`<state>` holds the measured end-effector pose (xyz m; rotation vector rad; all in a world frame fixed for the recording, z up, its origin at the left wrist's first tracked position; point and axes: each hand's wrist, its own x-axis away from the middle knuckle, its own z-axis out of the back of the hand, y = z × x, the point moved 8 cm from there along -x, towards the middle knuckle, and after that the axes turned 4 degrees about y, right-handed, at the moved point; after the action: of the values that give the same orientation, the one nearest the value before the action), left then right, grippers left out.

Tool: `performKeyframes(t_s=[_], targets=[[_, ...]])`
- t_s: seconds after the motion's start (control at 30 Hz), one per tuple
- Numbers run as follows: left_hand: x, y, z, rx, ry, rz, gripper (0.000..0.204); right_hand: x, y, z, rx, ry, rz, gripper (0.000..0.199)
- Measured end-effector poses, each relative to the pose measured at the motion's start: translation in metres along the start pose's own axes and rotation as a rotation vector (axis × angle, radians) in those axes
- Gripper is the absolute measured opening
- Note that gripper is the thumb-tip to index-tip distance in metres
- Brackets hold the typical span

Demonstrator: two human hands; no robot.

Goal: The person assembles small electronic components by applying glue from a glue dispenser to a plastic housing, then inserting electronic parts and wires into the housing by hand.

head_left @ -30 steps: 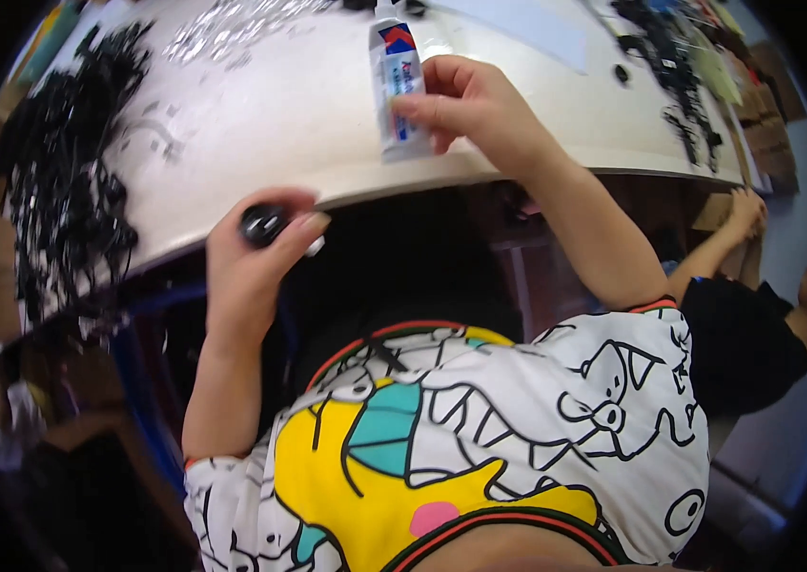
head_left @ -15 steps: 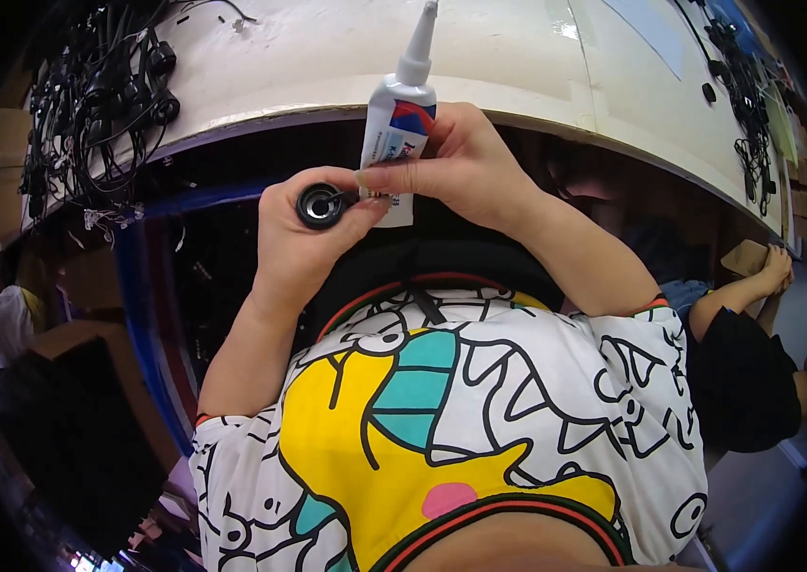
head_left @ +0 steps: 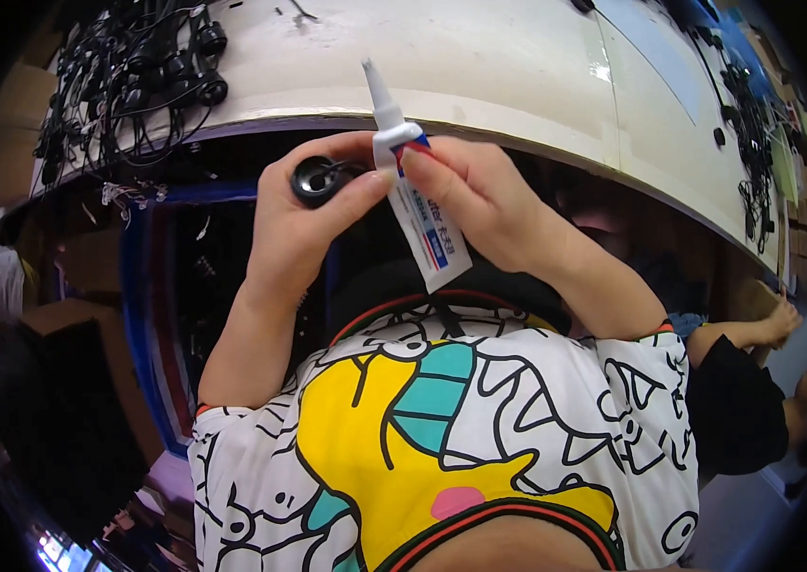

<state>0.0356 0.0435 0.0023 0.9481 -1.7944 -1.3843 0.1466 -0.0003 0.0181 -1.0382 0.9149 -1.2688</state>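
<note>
My left hand (head_left: 294,214) is closed around a small black round part (head_left: 316,181) with a hollow middle, its opening turned up toward me. A thin dark piece runs from the part toward the tube, mostly hidden by my fingers. My right hand (head_left: 484,200) pinches a white glue tube (head_left: 429,238) with red and blue print near its shoulder. The tube's tapered nozzle (head_left: 379,93) points up and to the left over the table edge. My left thumb tip meets the tube beside my right thumb.
A white table (head_left: 480,57) stretches across ahead of me. Tangled black cables with round black parts (head_left: 165,76) pile up at its left end, and more black cables (head_left: 756,162) lie at its right. A co-worker's arm (head_left: 746,334) shows at the right. Cardboard boxes (head_left: 89,334) stand at the lower left.
The glue tube has tilted, its nozzle swinging left and lower and its tail end toward my right. My right-hand grip has moved nearer the nozzle. My left hand still holds the black part.
</note>
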Motion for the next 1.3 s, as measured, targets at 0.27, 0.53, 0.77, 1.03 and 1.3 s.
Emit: performKeyframes(t_s=[0.27, 0.53, 0.77, 1.03, 1.3], targets=[[0.005, -0.014, 0.001, 0.022, 0.006, -0.031, 0.024, 0.002, -0.003, 0.003, 0.222, 0.229, 0.259, 0.024], [0.002, -0.022, 0.001, 0.010, -0.063, 0.007, 0.021, 0.004, -0.010, 0.001, 0.441, 0.274, 0.465, 0.022], [0.001, -0.030, 0.000, 0.035, -0.056, 0.024, 0.019, 0.005, 0.000, 0.000, 0.278, 0.290, 0.416, 0.021], [-0.001, -0.031, -0.002, 0.082, -0.050, 0.039, 0.019, 0.003, -0.002, 0.003, 0.252, 0.267, 0.402, 0.021], [-0.005, -0.014, -0.009, -0.089, -0.085, -0.032, 0.024, -0.004, 0.010, 0.016, 0.029, 0.203, 0.188, 0.022]])
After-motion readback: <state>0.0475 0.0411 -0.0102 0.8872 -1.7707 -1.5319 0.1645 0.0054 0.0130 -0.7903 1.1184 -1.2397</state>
